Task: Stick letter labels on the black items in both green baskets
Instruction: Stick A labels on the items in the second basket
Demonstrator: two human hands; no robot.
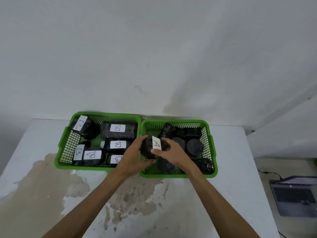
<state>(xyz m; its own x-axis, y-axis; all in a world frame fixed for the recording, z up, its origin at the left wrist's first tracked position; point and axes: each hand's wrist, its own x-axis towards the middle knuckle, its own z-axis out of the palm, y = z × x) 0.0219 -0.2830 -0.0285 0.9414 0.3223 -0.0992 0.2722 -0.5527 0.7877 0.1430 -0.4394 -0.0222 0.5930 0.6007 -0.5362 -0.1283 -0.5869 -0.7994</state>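
Already the left basket (65, 143) looks finished, its black items each showing a B, while in the right basket (210, 148) only the item (148, 150) I hold over the shared rims wears an A label (156, 143); the rest look bare. My left hand (135, 157) cups it, my right hand (171, 152) has its fingers (157, 151) pressed on the label's edge, and the bench (231, 160) lies open toward me.

A white bench (223, 186) with brown worn patches stood against a white wall (154, 48). An open grey laptop (295, 196) lay to its right.
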